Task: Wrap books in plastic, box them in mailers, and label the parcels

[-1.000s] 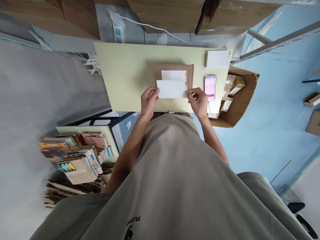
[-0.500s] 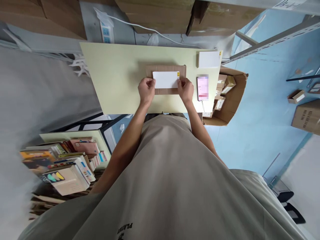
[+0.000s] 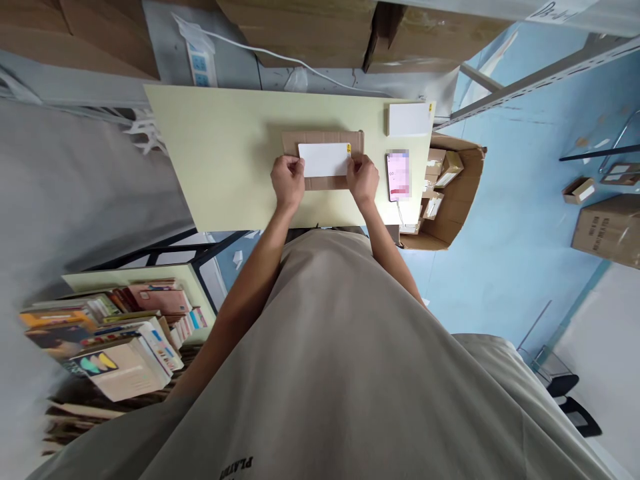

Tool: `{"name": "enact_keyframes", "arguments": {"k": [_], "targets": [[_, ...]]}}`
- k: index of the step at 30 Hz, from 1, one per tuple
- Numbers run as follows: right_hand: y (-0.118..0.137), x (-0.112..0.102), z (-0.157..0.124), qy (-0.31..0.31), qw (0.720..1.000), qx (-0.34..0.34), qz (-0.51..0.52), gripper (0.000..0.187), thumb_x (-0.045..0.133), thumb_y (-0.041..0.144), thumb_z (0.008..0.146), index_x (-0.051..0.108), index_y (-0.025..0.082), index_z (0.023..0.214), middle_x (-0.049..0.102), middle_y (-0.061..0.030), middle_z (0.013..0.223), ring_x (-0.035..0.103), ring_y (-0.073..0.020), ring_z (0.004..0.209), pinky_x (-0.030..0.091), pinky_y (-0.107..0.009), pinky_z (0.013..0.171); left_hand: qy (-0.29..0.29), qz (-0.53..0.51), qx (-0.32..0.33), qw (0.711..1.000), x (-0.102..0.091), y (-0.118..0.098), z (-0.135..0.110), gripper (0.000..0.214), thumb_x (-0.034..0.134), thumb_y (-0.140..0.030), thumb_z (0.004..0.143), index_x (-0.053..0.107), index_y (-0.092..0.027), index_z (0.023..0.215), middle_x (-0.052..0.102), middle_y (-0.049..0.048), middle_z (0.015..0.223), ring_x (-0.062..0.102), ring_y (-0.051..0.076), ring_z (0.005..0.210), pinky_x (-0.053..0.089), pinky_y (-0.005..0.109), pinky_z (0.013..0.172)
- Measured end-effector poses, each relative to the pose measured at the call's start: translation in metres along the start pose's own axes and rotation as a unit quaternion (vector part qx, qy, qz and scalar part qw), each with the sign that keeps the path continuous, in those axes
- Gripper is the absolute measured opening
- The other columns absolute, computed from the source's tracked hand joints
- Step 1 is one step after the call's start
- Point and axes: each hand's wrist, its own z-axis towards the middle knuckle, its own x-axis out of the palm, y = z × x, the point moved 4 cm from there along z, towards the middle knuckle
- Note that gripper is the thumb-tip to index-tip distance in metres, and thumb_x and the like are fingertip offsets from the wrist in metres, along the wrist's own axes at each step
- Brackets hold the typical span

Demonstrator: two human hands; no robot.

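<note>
A white label (image 3: 324,160) with a small yellow mark at its upper right corner lies over a brown cardboard box (image 3: 324,183) in the middle of the table. My left hand (image 3: 289,179) pinches the label's left end between thumb and fingers. At its right end, my right hand (image 3: 363,179) grips the label in the same way. Whether the label is stuck down or held just above the cardboard, I cannot tell.
On the pale yellow table (image 3: 220,153), a stack of white labels (image 3: 409,120) and a lit phone (image 3: 399,175) with a cable lie to the right. Beside the table stands an open carton (image 3: 463,193) holding small boxes. Books (image 3: 130,360) are piled at lower left.
The whole view has shifted slightly, so the scene sits a little further left. Both hands keep their hold on the label over the cardboard box.
</note>
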Motion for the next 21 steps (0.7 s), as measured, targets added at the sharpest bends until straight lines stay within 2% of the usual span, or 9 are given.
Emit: {"name": "enact_keyframes", "arguments": {"k": [3, 8, 13, 17, 21], "targets": [[0.0, 0.001, 0.001, -0.003, 1.0, 0.001, 0.006, 0.029, 0.046, 0.029, 0.123, 0.073, 0.02, 0.125, 0.084, -0.0162, 0.127, 0.079, -0.0302, 0.122, 0.062, -0.047, 0.115, -0.01, 0.001, 0.004, 1.0, 0.001, -0.003, -0.001, 0.024, 0.086, -0.034, 0.102, 0.066, -0.026, 0.091, 0.071, 0.0045, 0.094, 0.075, 0.026, 0.109, 0.06, 0.041, 0.115], [0.0, 0.0, 0.002, 0.0, 1.0, 0.007, -0.001, 0.028, 0.047, 0.031, 0.123, 0.073, 0.021, 0.123, 0.083, -0.0156, 0.126, 0.078, -0.03, 0.12, 0.06, -0.048, 0.116, -0.01, 0.017, -0.013, 1.0, 0.005, -0.004, -0.001, 0.022, 0.084, -0.033, 0.103, 0.066, -0.026, 0.091, 0.073, 0.0061, 0.1, 0.075, 0.026, 0.106, 0.06, 0.042, 0.116], [-0.004, -0.003, 0.004, 0.0, 1.0, 0.003, -0.005, 0.025, 0.052, 0.032, 0.121, 0.074, 0.02, 0.12, 0.083, -0.0167, 0.123, 0.078, -0.0344, 0.121, 0.06, -0.054, 0.115, -0.015, 0.004, -0.019, 1.0, 0.006, -0.008, -0.002, 0.023, 0.085, -0.035, 0.101, 0.066, -0.027, 0.089, 0.074, 0.006, 0.098, 0.073, 0.026, 0.102, 0.06, 0.042, 0.116], [-0.009, -0.004, 0.01, 0.0, 0.999, -0.034, -0.025, 0.02, 0.06, 0.033, 0.118, 0.075, 0.022, 0.111, 0.082, -0.0168, 0.116, 0.077, -0.0382, 0.12, 0.06, -0.06, 0.115, -0.024, -0.003, -0.003, 1.0, 0.006, -0.01, -0.003, 0.025, 0.086, -0.037, 0.098, 0.066, -0.028, 0.087, 0.073, 0.0047, 0.092, 0.072, 0.026, 0.097, 0.061, 0.042, 0.112], [0.001, 0.0, 0.033, 0.036, 0.994, -0.097, -0.019, 0.017, 0.069, 0.036, 0.115, 0.075, 0.024, 0.103, 0.079, -0.0155, 0.104, 0.075, -0.0402, 0.118, 0.06, -0.063, 0.114, -0.036, 0.019, 0.002, 0.999, 0.008, -0.009, -0.002, 0.023, 0.085, -0.032, 0.098, 0.066, -0.028, 0.086, 0.073, 0.0053, 0.092, 0.072, 0.026, 0.096, 0.06, 0.042, 0.109]]}}
